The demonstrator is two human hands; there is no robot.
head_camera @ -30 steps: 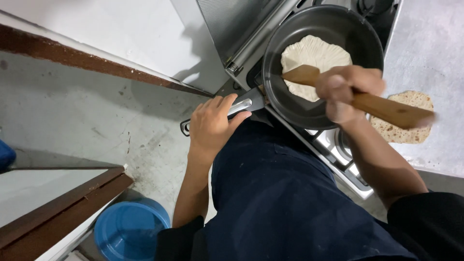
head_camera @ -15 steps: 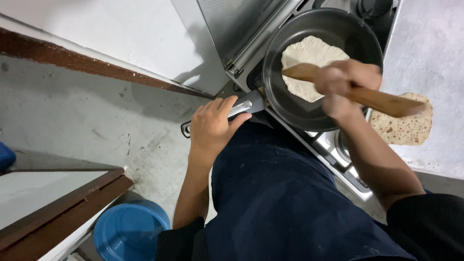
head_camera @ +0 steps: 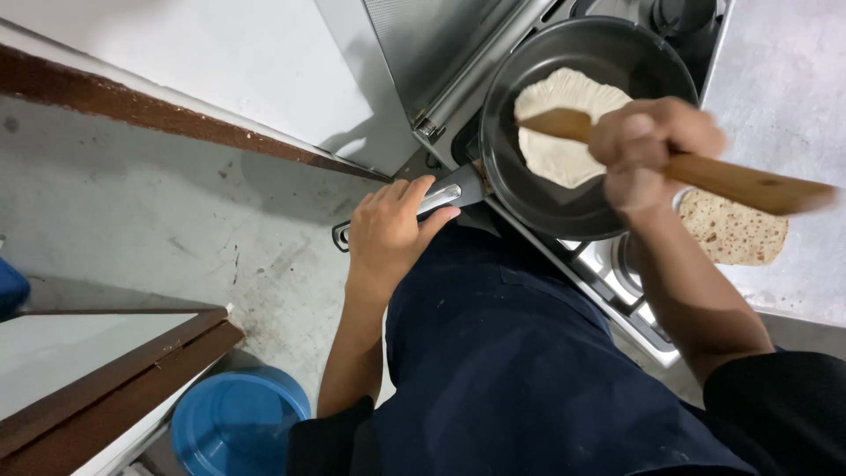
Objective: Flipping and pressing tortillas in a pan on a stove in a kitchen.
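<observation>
- Pale flatbread [head_camera: 564,123]: flat in dark frying pan [head_camera: 529,189] on stove [head_camera: 617,273].
- Wooden spatula [head_camera: 731,181]: tip on the flatbread, right hand [head_camera: 652,150] fisted around its handle.
- Left hand [head_camera: 388,234]: wrapped around pan handle [head_camera: 449,196].
- Browned flatbread [head_camera: 736,234]: counter [head_camera: 793,97], beside stove's right edge.

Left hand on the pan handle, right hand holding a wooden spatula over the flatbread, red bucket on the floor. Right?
Not quite: the bucket is blue, not red, as the head view shows. The rest holds: the left hand grips the pan handle, and the right hand holds the wooden spatula over the flatbread.
</observation>
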